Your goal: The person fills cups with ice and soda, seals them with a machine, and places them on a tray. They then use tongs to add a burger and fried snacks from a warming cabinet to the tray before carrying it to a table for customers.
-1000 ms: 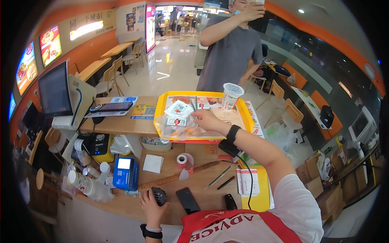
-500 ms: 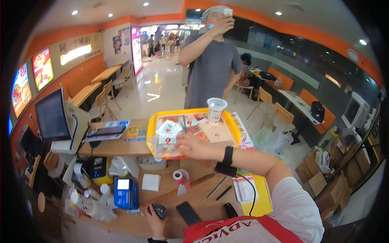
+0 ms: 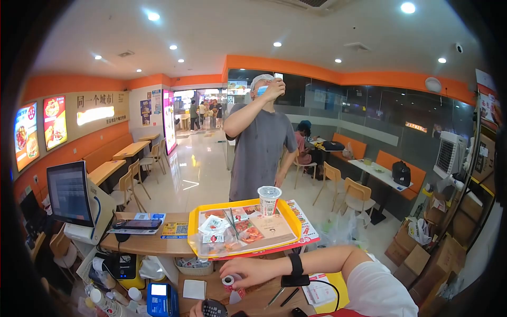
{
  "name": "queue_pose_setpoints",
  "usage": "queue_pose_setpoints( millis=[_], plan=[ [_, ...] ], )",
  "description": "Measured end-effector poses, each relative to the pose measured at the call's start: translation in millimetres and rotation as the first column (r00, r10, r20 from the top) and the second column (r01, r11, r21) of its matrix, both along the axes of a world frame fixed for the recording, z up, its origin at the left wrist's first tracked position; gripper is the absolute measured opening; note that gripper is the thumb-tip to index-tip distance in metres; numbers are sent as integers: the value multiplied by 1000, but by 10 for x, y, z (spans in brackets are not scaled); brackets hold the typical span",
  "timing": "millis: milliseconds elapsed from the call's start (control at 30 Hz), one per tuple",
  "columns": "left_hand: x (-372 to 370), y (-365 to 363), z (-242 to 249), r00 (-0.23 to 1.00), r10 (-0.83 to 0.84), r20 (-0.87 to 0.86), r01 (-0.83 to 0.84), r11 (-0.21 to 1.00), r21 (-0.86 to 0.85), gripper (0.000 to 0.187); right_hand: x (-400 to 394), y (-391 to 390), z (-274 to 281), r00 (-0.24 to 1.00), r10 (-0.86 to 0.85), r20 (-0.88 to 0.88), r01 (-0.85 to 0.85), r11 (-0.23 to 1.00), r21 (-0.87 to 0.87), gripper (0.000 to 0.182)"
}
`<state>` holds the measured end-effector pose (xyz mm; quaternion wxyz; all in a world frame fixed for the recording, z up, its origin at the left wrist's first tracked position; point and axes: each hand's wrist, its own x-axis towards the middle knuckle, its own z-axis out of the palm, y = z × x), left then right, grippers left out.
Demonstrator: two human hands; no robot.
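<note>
Paper roll (image 3: 227,282) stands on the near counter, under the curled fingers of the right hand (image 3: 253,271). I see that hand partly bent over its right side, but I can't tell whether it is grasping the roll or only hovering against it. The roll looks small and light, firm where it is tightly wound and floppy at the loose strip on its near side. I judge the outer wall the best hold, thumb and fingers on opposite sides with mild pressure; pinching just the loose strip would probably unwind it, and squeezing the rim could push the core out of line.

At the near edge, the left hand (image 3: 196,310) lies against the left side of a black keypad device (image 3: 215,308); most of that hand is cut off, so I can't read its grip. The casing looks stiff and rather smooth, so I'd favor its sides, clear of the keys.

Between them and just left of the roll lies a white paper stack (image 3: 194,289), thin and easy to slide. Farther out, on the raised counter, the yellow tray (image 3: 224,204) carries flat sachets (image 3: 213,225) at left and an upright lidded cup (image 3: 269,202) at far right, which looks top-heavy.
</note>
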<state>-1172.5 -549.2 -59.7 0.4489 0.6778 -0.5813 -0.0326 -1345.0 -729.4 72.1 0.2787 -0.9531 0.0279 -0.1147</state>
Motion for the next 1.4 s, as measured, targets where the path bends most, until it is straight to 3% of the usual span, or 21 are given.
queue_pose_setpoints(
  millis=[33, 100, 167, 200, 233, 300, 367, 500, 700, 800, 1067, 1133, 1167, 1233, 1267, 1300, 1367, 1400],
  plan=[
    [-50, -10, 136, 1000, 0, -1, 0, 1000, -2, 83, 6, 76, -5, 1000, 0, -1, 0, 1000, -2, 42],
    [-159, -36, 367, 984, -98, -147, 82, 990, -113, 86, 17, 225, -14, 994, 104, 24, -102, 993, -61, 58],
    [-243, -73, 435, 985, -82, -151, 64, 991, -119, 91, 29, 321, -36, 991, 133, 24, -132, 990, -40, 66],
    [-262, -117, 419, 961, -141, -239, 104, 981, -161, 94, 33, 365, -35, 986, 163, 24, -163, 986, -18, 73],
    [-272, -170, 396, 925, -201, -321, 139, 969, -205, 98, 21, 413, -21, 986, 162, 27, -162, 987, -17, 73],
    [-283, -248, 320, 920, -226, -319, 156, 960, -230, 104, -32, 502, 8, 991, 133, -7, -133, 987, -89, 81],
    [-326, -287, 314, 880, -303, -366, 164, 917, -364, 105, -68, 548, 14, 996, 88, 16, -86, 991, -106, 83],
    [-488, -345, 435, 905, -263, -333, 147, 930, -336, 104, -140, 635, 81, 999, -35, 7, 35, 990, -135, 84],
    [-653, -370, 585, 934, -322, -153, 242, 888, -390, 102, -221, 664, 128, 983, -163, -87, 152, 982, -115, 89],
    [-708, -371, 619, 938, -313, -151, 239, 896, -374, 101, -288, 647, 58, 982, -188, 25, 189, 971, -146, 81],
    [-810, -441, 664, 914, -373, -161, 296, 883, -365, 98, -418, 552, 210, 978, -207, -16, 207, 978, -9, 79],
    [-830, -455, 694, 776, -507, -374, 330, 833, -444, 95, -479, 493, 301, 974, -217, -65, 219, 975, 27, 80],
    [-821, -457, 675, 777, -505, -375, 329, 835, -441, 95, -517, 460, 352, 968, -250, -29, 250, 968, -5, 78],
    [-792, -443, 553, 859, -417, -297, 293, 876, -382, 71, -607, 393, 486, 953, -300, 41, 300, 954, -19, 73],
    [-740, -472, 409, 795, -461, -394, 359, 882, -307, 88, -658, 314, 513, 946, -311, 90, 317, 947, -58, 72],
    [-704, -496, 347, 797, -446, -409, 353, 891, -285, 88, -700, 249, 556, 938, -320, 135, 334, 939, -89, 70],
    [-665, -453, 277, 809, -390, -441, 325, 920, -218, 78, -813, 147, 716, 886, -460, 52, 461, 887, -17, 68],
    [-675, -390, 411, 862, -341, -374, 271, 936, -226, 61, -865, 24, 739, 874, -462, 152, 475, 878, -62, 63]
  ],
)
